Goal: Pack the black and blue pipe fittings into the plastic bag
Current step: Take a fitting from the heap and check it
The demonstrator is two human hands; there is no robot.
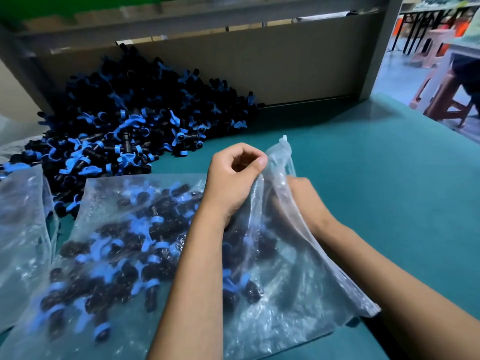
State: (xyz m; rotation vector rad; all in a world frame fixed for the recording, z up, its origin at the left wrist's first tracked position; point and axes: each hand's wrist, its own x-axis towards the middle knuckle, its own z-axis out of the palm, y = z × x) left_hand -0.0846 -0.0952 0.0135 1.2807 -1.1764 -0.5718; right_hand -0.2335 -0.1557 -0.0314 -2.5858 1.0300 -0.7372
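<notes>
Left hand (235,175) curled — pinching plastic bag (280,162) edge

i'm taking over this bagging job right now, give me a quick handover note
Left hand: fingers curled, pinching the top edge of the plastic bag at its mouth.
Right hand: partly behind the bag film, gripping the mouth's other side.
The bag lies on the green table, many fittings already inside.
Loose pile of fittings sits against the back board, far left.
A second bag lies at the left edge.
Done: this bag partly filled. Left: the whole pile.
</notes>
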